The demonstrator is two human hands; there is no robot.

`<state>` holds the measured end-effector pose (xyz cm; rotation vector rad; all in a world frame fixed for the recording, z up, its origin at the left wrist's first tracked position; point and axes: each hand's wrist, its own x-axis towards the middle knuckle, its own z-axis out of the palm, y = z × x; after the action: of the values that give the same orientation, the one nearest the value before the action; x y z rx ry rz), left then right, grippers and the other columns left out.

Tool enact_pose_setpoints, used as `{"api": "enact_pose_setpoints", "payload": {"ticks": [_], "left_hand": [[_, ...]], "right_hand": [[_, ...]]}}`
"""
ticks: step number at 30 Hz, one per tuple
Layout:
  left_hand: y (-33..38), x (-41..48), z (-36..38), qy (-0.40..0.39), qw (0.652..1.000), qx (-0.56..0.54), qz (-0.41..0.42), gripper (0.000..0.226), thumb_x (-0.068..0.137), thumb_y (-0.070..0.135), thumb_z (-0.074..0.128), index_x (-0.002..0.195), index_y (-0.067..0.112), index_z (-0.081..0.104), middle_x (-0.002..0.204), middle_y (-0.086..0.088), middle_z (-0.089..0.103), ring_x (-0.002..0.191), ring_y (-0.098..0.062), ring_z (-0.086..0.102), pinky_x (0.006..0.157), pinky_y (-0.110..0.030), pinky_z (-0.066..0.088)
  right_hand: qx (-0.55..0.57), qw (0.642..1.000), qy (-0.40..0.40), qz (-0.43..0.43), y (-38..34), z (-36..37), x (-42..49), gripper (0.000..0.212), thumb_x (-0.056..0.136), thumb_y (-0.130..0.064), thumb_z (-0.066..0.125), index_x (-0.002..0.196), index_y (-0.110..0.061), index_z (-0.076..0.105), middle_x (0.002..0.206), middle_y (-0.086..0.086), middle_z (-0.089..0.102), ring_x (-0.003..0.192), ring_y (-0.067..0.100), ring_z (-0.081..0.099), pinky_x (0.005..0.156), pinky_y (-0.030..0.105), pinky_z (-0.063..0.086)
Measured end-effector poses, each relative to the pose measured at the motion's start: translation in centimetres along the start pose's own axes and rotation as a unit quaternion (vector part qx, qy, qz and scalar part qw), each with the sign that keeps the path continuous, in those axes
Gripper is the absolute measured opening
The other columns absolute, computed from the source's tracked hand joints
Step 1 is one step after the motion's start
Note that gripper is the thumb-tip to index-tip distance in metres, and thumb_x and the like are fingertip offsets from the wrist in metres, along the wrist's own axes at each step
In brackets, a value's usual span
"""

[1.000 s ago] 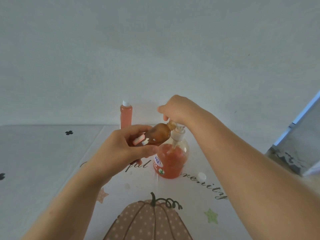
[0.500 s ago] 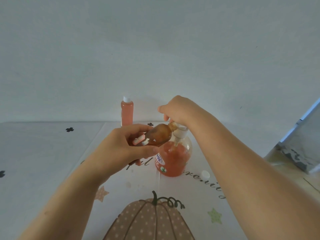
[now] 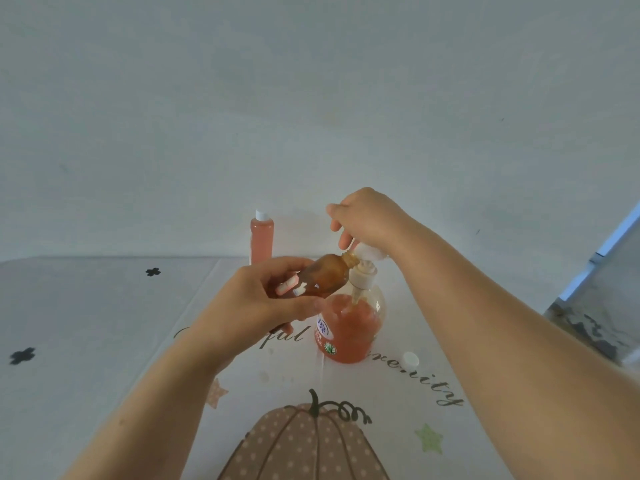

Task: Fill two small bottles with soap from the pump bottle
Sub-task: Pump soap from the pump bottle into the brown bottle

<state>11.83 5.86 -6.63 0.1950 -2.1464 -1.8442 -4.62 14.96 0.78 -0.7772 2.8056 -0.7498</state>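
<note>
The tabletop (image 3: 86, 306) had a cloth with a big spotty pumpkin on it. The pump bottle (image 3: 349, 327) stood in the middle of the cloth, round and about half full of pink soap. It looked heavy enough to stay put, but a push from the side could tip it, so the push should go straight down. The right hand (image 3: 367, 220) lay on top of the white pump head (image 3: 369, 252). Its fingers were loosely bent, and from what showed they pressed on the pump head and did not wrap round it. The left hand (image 3: 256, 303) held the small brown bottle (image 3: 323, 277) round its bottom half. The bottle was tipped, with its open mouth right at the spout. It looked light and hard, and soap on it would make it slippery, so a firm hold round the middle seemed best. How much soap was inside could not be seen. A tall thin bottle (image 3: 262, 237) stood behind, full of pink soap with its cap on. A little white cap (image 3: 410, 359) lay on the cloth, just to the right of the pump bottle.
</note>
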Motion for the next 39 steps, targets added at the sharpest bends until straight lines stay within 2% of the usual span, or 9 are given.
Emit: {"api": "enact_pose_setpoints", "payload": {"ticks": [5, 9, 13, 15, 18, 23, 29, 39], "left_hand": [[0.0, 0.0, 0.0, -0.010, 1.000, -0.002, -0.002, 0.033, 0.077, 0.009, 0.079, 0.098, 0.034, 0.076, 0.069, 0.000, 0.068, 0.060, -0.011, 0.060, 0.054, -0.017, 0.047], [-0.1, 0.0, 0.0, -0.021, 1.000, 0.003, 0.003, 0.030, 0.080, 0.010, 0.078, 0.095, 0.036, 0.076, 0.078, -0.016, 0.069, 0.065, -0.019, 0.063, 0.062, -0.026, 0.054], [-0.3, 0.1, 0.0, -0.017, 1.000, 0.004, 0.004, 0.030, 0.079, 0.011, 0.078, 0.096, 0.036, 0.076, 0.074, -0.007, 0.070, 0.067, -0.019, 0.065, 0.062, -0.027, 0.053], [-0.2, 0.1, -0.1, -0.017, 1.000, 0.004, -0.002, 0.029, 0.078, 0.011, 0.078, 0.097, 0.033, 0.076, 0.072, -0.006, 0.070, 0.065, -0.019, 0.065, 0.058, -0.025, 0.051], [0.0, 0.0, -0.3, -0.025, 1.000, 0.002, -0.012, 0.028, 0.077, 0.011, 0.081, 0.100, 0.027, 0.074, 0.070, -0.008, 0.070, 0.060, -0.019, 0.064, 0.054, -0.021, 0.048], [0.2, 0.0, -0.3, -0.033, 0.999, -0.002, -0.016, 0.026, 0.081, 0.007, 0.074, 0.103, 0.021, 0.071, 0.067, -0.006, 0.070, 0.055, -0.013, 0.063, 0.050, -0.017, 0.046], [-0.2, 0.2, -0.3, -0.047, 0.999, 0.009, -0.021, 0.023, 0.082, 0.008, 0.074, 0.103, 0.016, 0.070, 0.065, -0.002, 0.069, 0.054, -0.012, 0.062, 0.049, -0.018, 0.046], [-0.6, 0.4, -0.2, -0.043, 0.999, 0.015, -0.016, 0.025, 0.081, 0.010, 0.076, 0.104, 0.021, 0.071, 0.073, -0.008, 0.071, 0.063, -0.021, 0.065, 0.056, -0.025, 0.051]], "right_hand": [[0.007, 1.000, 0.023, -0.002, -0.2, -0.8, -0.1, 0.032, 0.099, -0.027, 0.044, 0.100, -0.008, 0.070, 0.076, 0.003, 0.075, 0.087, 0.030, 0.073, 0.088, 0.041, 0.058], [-0.011, 0.999, 0.032, -0.003, 0.5, 0.6, -0.1, 0.034, 0.098, -0.028, 0.045, 0.102, -0.006, 0.072, 0.090, 0.009, 0.078, 0.083, 0.026, 0.070, 0.086, 0.038, 0.055], [0.001, 0.998, 0.056, 0.022, 0.6, 1.1, 0.2, 0.036, 0.095, -0.026, 0.045, 0.104, -0.004, 0.071, 0.097, 0.014, 0.077, 0.074, 0.024, 0.064, 0.089, 0.042, 0.055], [-0.005, 0.998, 0.057, 0.033, 0.5, 1.2, 0.1, 0.034, 0.094, -0.026, 0.044, 0.101, -0.006, 0.071, 0.095, 0.012, 0.077, 0.077, 0.027, 0.069, 0.086, 0.039, 0.056], [-0.020, 0.997, 0.055, 0.050, 0.3, 1.1, 0.0, 0.029, 0.092, -0.023, 0.044, 0.097, -0.009, 0.069, 0.091, 0.008, 0.076, 0.084, 0.028, 0.072, 0.077, 0.034, 0.054], [-0.059, 0.995, 0.044, 0.065, 0.0, 0.9, -0.1, 0.026, 0.088, -0.019, 0.047, 0.096, -0.013, 0.071, 0.090, 0.004, 0.076, 0.071, 0.026, 0.063, 0.062, 0.026, 0.041], [-0.071, 0.993, 0.007, 0.089, 0.6, 1.8, 0.2, 0.030, 0.088, -0.014, 0.047, 0.102, -0.014, 0.073, 0.098, 0.005, 0.073, 0.079, 0.025, 0.061, 0.066, 0.028, 0.040], [-0.073, 0.994, 0.014, 0.085, 0.4, 1.5, 0.1, 0.029, 0.087, -0.014, 0.048, 0.100, -0.014, 0.073, 0.093, 0.004, 0.073, 0.068, 0.023, 0.057, 0.061, 0.025, 0.037]]}}
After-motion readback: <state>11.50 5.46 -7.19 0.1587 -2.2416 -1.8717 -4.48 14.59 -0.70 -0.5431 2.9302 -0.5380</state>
